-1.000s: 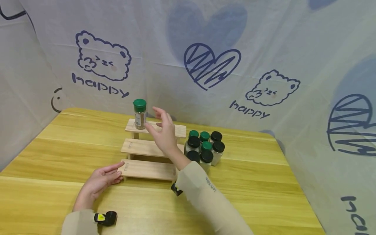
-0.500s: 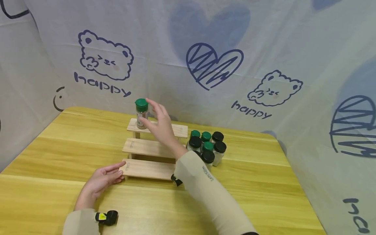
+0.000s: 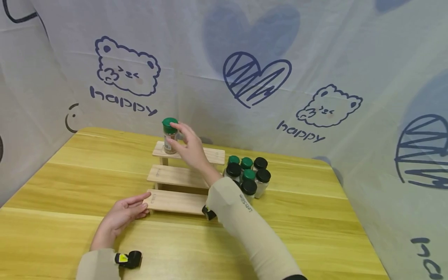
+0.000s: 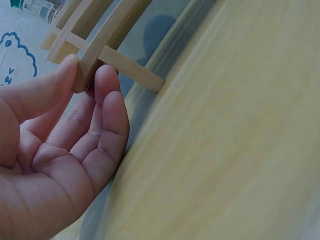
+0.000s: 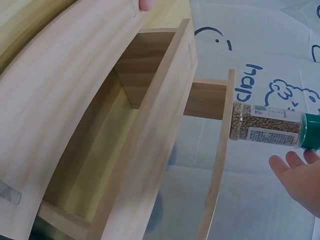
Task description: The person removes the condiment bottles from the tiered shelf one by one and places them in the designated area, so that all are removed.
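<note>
Closest to me, my left hand [image 3: 120, 216] lies on the yellow table [image 3: 70, 182]. Its fingers are straight, and the tips rest against the left end of the bottom step of the wooden rack [image 3: 176, 202]. The left wrist view shows the thumb and fingers touching that end, not wrapped round it. It holds nothing.

A bit farther out, my right hand [image 3: 190, 147] reaches over the steps to the top shelf [image 3: 213, 155]. There a spice jar with a green lid [image 3: 169, 135] stands upright near the left end. From the head view my fingers sit at the lid and my thumb near the glass, but the right wrist view shows a gap between my fingertips [image 5: 295, 160] and the jar. So I cannot tell if I have hold of it or am only beside it.

I think only this one jar is on the rack so far. The middle and bottom steps are bare. The bunch of jars [image 3: 246, 177] with green and black lids waits on the table, just right of the rack. So most of the work is left.

The jar stands close to the shelf's left edge, with lots of free shelf to its right. The curtain wall [image 3: 245, 70] hangs close behind the rack, so there is little room back there. The table's near side is wide open for my arms.
</note>
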### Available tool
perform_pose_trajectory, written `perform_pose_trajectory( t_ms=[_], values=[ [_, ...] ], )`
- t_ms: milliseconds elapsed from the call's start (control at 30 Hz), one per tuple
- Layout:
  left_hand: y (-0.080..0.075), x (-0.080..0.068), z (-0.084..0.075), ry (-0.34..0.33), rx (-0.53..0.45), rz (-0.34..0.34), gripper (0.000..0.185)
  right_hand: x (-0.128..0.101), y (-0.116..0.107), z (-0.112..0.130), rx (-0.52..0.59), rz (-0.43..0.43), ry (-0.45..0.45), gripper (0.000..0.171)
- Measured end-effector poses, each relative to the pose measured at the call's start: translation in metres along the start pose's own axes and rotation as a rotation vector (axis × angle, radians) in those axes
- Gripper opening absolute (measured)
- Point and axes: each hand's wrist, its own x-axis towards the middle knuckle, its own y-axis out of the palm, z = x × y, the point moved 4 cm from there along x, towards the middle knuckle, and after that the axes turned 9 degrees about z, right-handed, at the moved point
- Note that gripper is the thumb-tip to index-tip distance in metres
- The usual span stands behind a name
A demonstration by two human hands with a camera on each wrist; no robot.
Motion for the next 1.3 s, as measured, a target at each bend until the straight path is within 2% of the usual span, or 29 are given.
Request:
perform_pose_trajectory(
  t_ms=[300, 467, 667, 867, 1067, 1300],
  values=[
    [0.002, -0.002, -0.003, 0.000, 0.000, -0.001, 0.036, 0.003, 0.000, -0.004, -0.044, 0.021, 0.032, 0.049],
    [0.003, -0.001, -0.003, 0.006, 0.000, 0.000, 0.035, 0.004, 0.001, -0.007, 0.013, 0.012, 0.045, 0.046],
    [0.002, -0.001, -0.002, 0.011, -0.001, -0.004, 0.031, 0.003, 0.000, -0.002, 0.094, -0.106, -0.037, 0.036],
    [0.002, -0.001, -0.001, 0.019, -0.002, 0.006, 0.029, 0.000, -0.003, -0.001, 0.119, -0.249, -0.098, 0.025],
    [0.002, -0.001, -0.001, 0.016, -0.001, 0.004, 0.030, -0.004, -0.005, -0.004, 0.117, -0.300, -0.154, 0.023],
    [0.001, -0.001, 0.000, 0.011, -0.005, 0.004, 0.031, -0.014, -0.010, 0.002, 0.114, -0.337, -0.151, 0.024]
  ],
)
